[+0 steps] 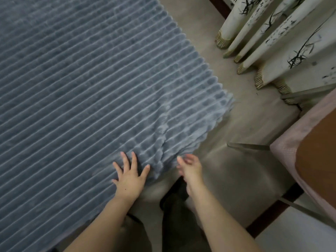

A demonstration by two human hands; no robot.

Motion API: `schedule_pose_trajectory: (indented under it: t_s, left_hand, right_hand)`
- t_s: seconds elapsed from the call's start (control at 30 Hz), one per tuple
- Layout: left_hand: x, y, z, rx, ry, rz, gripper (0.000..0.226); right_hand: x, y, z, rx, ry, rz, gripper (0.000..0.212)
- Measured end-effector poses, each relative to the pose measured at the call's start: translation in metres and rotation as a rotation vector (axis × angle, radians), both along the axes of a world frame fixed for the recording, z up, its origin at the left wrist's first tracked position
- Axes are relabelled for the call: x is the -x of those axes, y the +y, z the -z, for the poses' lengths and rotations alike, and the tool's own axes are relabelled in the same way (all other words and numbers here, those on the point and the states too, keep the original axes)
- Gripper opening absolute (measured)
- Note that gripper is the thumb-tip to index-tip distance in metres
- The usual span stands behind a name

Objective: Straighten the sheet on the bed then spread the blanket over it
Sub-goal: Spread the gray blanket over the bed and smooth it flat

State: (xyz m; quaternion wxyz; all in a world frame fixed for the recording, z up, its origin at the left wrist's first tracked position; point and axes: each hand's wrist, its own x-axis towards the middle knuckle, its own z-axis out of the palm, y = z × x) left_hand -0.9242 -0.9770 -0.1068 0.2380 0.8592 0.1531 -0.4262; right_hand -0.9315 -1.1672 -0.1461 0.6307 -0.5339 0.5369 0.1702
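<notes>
A blue-grey ribbed fleece sheet (81,84) covers the bed and fills the left and centre of the head view. Its near right corner hangs over the bed's edge in bunched folds. My left hand (130,176) lies flat on the fabric near that corner, fingers spread and straight. My right hand (190,168) hovers just off the hanging corner with its fingers loosely curled; it is blurred, and nothing shows in its grip. No separate blanket is in view.
Pale floor (236,170) runs along the right of the bed. Cream curtains (272,37) with black branch prints and fringed hems hang at the top right. A pink-edged wooden piece of furniture (312,151) stands at the right edge. My legs are below.
</notes>
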Motion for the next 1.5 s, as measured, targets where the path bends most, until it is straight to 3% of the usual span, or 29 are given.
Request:
schedule_pose_trajectory:
  t_s: [0.1,0.13,0.23,0.33,0.43,0.5,0.63,0.73,0.8,0.9,0.93,1.0,1.07,1.13,1.17,1.2,1.27,1.33,1.43,1.5]
  left_hand:
    - [-0.004,-0.049,0.001,0.042,-0.035,0.081,0.077]
    - [-0.003,-0.062,0.001,0.068,-0.044,0.113,0.079]
    - [-0.007,-0.087,-0.003,0.203,-0.106,0.123,0.082]
    - [-0.023,-0.091,-0.009,0.310,-0.262,0.080,0.070]
    - [-0.051,-0.088,-0.011,0.219,-0.360,0.012,0.066]
    - [-0.071,-0.086,-0.006,0.079,-0.324,-0.079,0.068]
    - [-0.120,-0.096,0.010,-0.134,-0.094,-0.252,0.083]
    - [-0.152,-0.119,0.016,-0.203,0.037,-0.268,0.085]
    - [-0.167,-0.142,0.016,-0.201,0.067,-0.140,0.081]
    - [-0.174,-0.176,0.013,-0.054,0.050,0.204,0.076]
    - [-0.176,-0.184,0.011,0.053,0.045,0.322,0.073]
    - [-0.182,-0.192,0.006,0.323,0.032,0.454,0.065]
    - [-0.194,-0.188,0.000,0.474,-0.063,0.377,0.060]
    - [-0.209,-0.176,-0.002,0.336,-0.208,0.189,0.061]
    - [-0.218,-0.168,-0.002,0.201,-0.254,0.051,0.062]
    - [-0.228,-0.160,-0.001,0.069,-0.261,-0.105,0.062]
    - [-0.251,-0.144,0.006,-0.123,-0.200,-0.351,0.065]
    - [-0.276,-0.135,0.014,-0.197,-0.152,-0.450,0.060]
    - [-0.323,-0.143,0.022,-0.149,-0.139,-0.564,0.054]
    - [-0.363,-0.156,0.025,-0.124,-0.154,-0.618,0.053]
  right_hand:
    - [-0.053,-0.062,-0.005,-0.033,-0.073,0.025,0.056]
    - [-0.069,-0.076,-0.007,-0.063,-0.084,0.041,0.057]
    - [-0.105,-0.096,-0.011,-0.110,-0.047,0.005,0.038]
    - [-0.117,-0.104,-0.015,-0.130,0.034,-0.019,0.016]
    - [-0.110,-0.125,-0.024,0.006,0.025,0.045,0.007]
    - [-0.104,-0.138,-0.028,0.152,0.081,-0.012,0.020]
    - [-0.132,-0.149,-0.032,0.382,0.212,-0.313,0.011]
    - [-0.181,-0.151,-0.043,0.782,0.010,-0.660,0.047]
    - [-0.216,-0.149,-0.048,0.941,-0.211,-1.079,0.065]
    - [-0.273,-0.153,-0.039,0.845,-0.453,-1.803,0.076]
    - [-0.289,-0.160,-0.035,0.788,-0.433,-1.981,0.078]
    - [-0.309,-0.184,-0.027,0.698,-0.222,-2.134,0.084]
    - [-0.326,-0.204,-0.025,0.504,0.134,-1.925,0.091]
    - [-0.338,-0.211,-0.023,0.397,0.368,-1.850,0.091]
    - [-0.344,-0.207,-0.023,0.444,0.369,-1.860,0.091]
    - [-0.351,-0.198,-0.024,0.492,0.290,-1.859,0.090]
    - [-0.369,-0.170,-0.032,0.542,-0.072,-1.777,0.083]
    - [-0.393,-0.144,-0.031,0.715,-0.433,-1.790,0.081]
    - [-0.438,-0.118,-0.016,0.756,-0.821,-2.169,0.082]
    - [-0.480,-0.116,-0.007,0.693,-0.817,-2.348,0.072]
